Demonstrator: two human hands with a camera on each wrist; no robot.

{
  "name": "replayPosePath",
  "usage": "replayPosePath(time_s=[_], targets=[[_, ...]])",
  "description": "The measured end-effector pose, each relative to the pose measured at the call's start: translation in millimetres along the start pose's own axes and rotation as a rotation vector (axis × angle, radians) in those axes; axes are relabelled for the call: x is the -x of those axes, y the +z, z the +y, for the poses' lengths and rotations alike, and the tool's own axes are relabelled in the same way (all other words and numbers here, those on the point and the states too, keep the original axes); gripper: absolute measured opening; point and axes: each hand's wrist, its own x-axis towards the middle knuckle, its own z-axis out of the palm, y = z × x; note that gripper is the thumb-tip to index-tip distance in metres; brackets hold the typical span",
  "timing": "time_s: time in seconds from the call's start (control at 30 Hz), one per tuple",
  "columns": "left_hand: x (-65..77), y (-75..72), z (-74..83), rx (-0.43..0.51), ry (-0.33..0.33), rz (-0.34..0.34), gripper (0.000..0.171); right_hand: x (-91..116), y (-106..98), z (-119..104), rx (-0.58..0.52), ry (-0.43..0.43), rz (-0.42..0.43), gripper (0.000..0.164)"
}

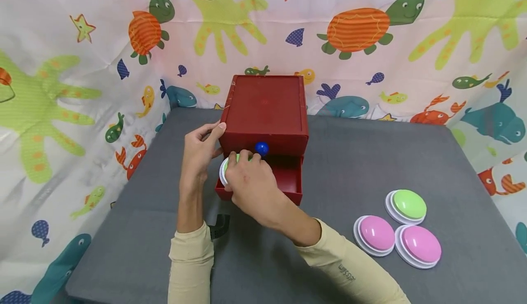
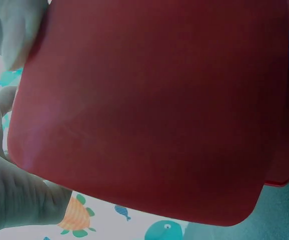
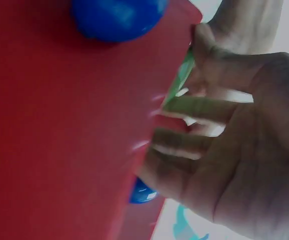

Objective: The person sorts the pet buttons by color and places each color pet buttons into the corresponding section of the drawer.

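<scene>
A red drawer box (image 1: 265,105) stands on the grey table, its lower drawer (image 1: 293,198) pulled out toward me. My left hand (image 1: 199,151) holds the box at its front left corner, the thumb on the upper edge. Over the left part of the drawer, my right hand (image 1: 253,180) grips a round push light (image 1: 223,171) with a white base and green dome. That hand's fingers cover much of the light; only a green sliver (image 3: 182,75) shows in the right wrist view. A blue knob (image 1: 261,148) sits on the upper drawer's front, just above the right fingers.
To the right on the table lie a green-domed light (image 1: 409,204) and two pink-domed ones, a nearer-left pink light (image 1: 376,233) and another pink light (image 1: 421,243). A curtain (image 1: 263,34) printed with sea animals hangs behind and beside the table (image 1: 346,157).
</scene>
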Motion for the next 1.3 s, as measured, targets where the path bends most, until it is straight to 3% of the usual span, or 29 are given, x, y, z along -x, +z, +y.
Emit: replayPosePath(time_s=[0.2,0.33,0.5,0.67,0.83,1.03,1.3], targets=[[0.8,4.1,1.5,-0.012,-0.007,0.005,0.047,-4,0,17,-0.38,0.08,-0.202,0.059],[2.9,3.3,1.0,-0.009,-0.017,0.009,0.047,-4,3,22,-0.501,0.109,-0.247,0.055],[4.0,-0.5,-1.8,-0.01,-0.034,0.015,0.049,-8,12,17,-0.514,0.138,-0.214,0.044],[4.8,-0.6,-2.6,-0.007,-0.041,0.006,0.048,-12,17,11,-0.458,0.166,-0.216,0.03],[4.5,1.7,-0.3,-0.001,-0.026,-0.003,0.048,-15,15,11,-0.393,0.17,-0.25,0.033],[5.4,4.2,-3.4,0.017,-0.028,0.005,0.047,-9,16,15,-0.425,0.149,-0.269,0.023],[3.1,3.3,-1.3,0.029,-0.022,0.015,0.046,0,12,19,-0.416,0.127,-0.201,0.025]])
